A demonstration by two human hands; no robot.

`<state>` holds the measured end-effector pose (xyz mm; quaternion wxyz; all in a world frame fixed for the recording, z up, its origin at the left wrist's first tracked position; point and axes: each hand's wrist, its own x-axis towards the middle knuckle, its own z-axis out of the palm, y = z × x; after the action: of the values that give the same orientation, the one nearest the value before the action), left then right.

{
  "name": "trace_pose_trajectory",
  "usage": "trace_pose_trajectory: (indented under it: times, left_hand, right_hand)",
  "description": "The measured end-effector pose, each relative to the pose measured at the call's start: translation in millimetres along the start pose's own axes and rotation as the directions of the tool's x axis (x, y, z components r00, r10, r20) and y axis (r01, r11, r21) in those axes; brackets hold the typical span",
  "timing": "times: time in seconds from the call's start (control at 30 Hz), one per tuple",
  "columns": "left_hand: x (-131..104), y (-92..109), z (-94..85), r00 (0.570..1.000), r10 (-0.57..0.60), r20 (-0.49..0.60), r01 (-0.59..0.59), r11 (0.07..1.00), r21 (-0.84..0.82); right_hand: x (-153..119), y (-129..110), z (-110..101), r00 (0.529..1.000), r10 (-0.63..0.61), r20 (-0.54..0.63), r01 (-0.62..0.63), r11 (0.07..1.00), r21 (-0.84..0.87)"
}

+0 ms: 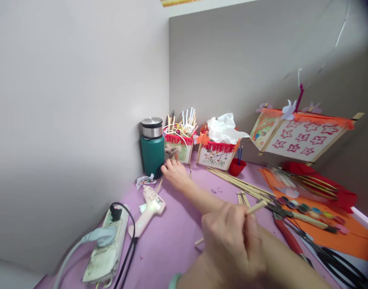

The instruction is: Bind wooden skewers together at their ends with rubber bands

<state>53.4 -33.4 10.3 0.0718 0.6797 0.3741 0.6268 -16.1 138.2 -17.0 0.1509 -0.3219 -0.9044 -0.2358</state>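
Note:
In the foreground my left hand [229,233] is closed in a fist around a thin wooden stick [257,207]. One end of the stick juts out to the right above the thumb; another pale end shows left of the fist. My right arm passes behind that fist and reaches to the far left. There my right hand [174,173] is down at the table, fingers curled, beside a green bottle [153,154] and below a brown fuzzy bundle [172,151]. Its fingertips are hidden, so what they grip cannot be seen. A glue gun [150,208] lies nearer, on the purple table [162,257].
A power strip [107,245] with cables is at left. Two decorated boxes [215,156] stand at the back near a red cup [237,166] of brushes. Wooden sticks [241,180], pliers [288,237], scissors [337,261] and paint pots [302,208] lie right. A lantern [304,136] hangs above.

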Motion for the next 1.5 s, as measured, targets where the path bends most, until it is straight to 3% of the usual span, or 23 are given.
trace_pose_trajectory:
  times: [0.3, 0.53, 0.63, 0.7, 0.77, 0.83, 0.9, 0.97, 1.1, 1.17, 1.23, 1.37, 1.5]
  left_hand:
    - [1, 0, -1.2, 0.999, 0.041, -0.021, -0.040, 0.999, 0.018]
    - [2, -3, -7.4, 0.999, 0.014, -0.036, -0.014, 1.000, -0.008]
    - [3, -6, -12.2, 0.997, 0.030, -0.074, -0.032, 0.999, -0.017]
    - [6, -9, -15.4, 0.993, -0.015, -0.114, 0.013, 1.000, -0.017]
    - [11, -12, -18.2, 0.968, -0.189, -0.164, 0.177, 0.981, -0.083]
    - [19, -17, -20.2, 0.889, -0.416, -0.191, 0.361, 0.894, -0.266]
    - [27, -22, -20.9, 0.819, -0.562, -0.117, 0.454, 0.758, -0.469]
    - [33, -28, -20.3, 0.783, -0.622, 0.009, 0.506, 0.628, -0.592]
    - [37, -38, -17.4, 0.737, -0.656, 0.162, 0.562, 0.462, -0.686]
    - [36, -41, -16.3, 0.703, -0.673, 0.232, 0.596, 0.379, -0.708]
    - [35, -43, -15.2, 0.667, -0.691, 0.278, 0.624, 0.314, -0.716]
    - [34, -45, -11.8, 0.607, -0.723, 0.331, 0.672, 0.244, -0.699]
    - [32, -47, -8.7, 0.566, -0.738, 0.368, 0.704, 0.201, -0.681]
  right_hand:
    - [11, 18, -17, 0.997, -0.013, -0.076, 0.012, 1.000, -0.004]
    - [-4, 44, -53, 0.987, 0.007, -0.158, -0.007, 1.000, 0.002]
    - [-23, 66, -71, 0.963, 0.154, -0.221, -0.142, 0.988, 0.067]
    - [-40, 82, -84, 0.906, 0.329, -0.268, -0.282, 0.939, 0.199]
    - [-61, 93, -99, 0.826, 0.515, -0.230, -0.354, 0.790, 0.500]
    - [-84, 96, -114, 0.789, 0.613, -0.039, -0.303, 0.443, 0.844]
    - [-108, 92, -127, 0.800, 0.580, 0.154, -0.246, 0.083, 0.966]
    - [-130, 84, -137, 0.821, 0.515, 0.246, -0.230, -0.096, 0.968]
    - [-161, 68, -139, 0.873, 0.311, 0.377, -0.261, -0.355, 0.898]
    - [-167, 64, -130, 0.862, 0.255, 0.437, -0.278, -0.484, 0.830]
    - [-169, 63, -118, 0.818, 0.263, 0.511, -0.295, -0.570, 0.767]
    - [-170, 63, -96, 0.708, 0.269, 0.653, -0.364, -0.653, 0.664]
    - [-171, 64, -91, 0.690, 0.250, 0.679, -0.376, -0.678, 0.632]
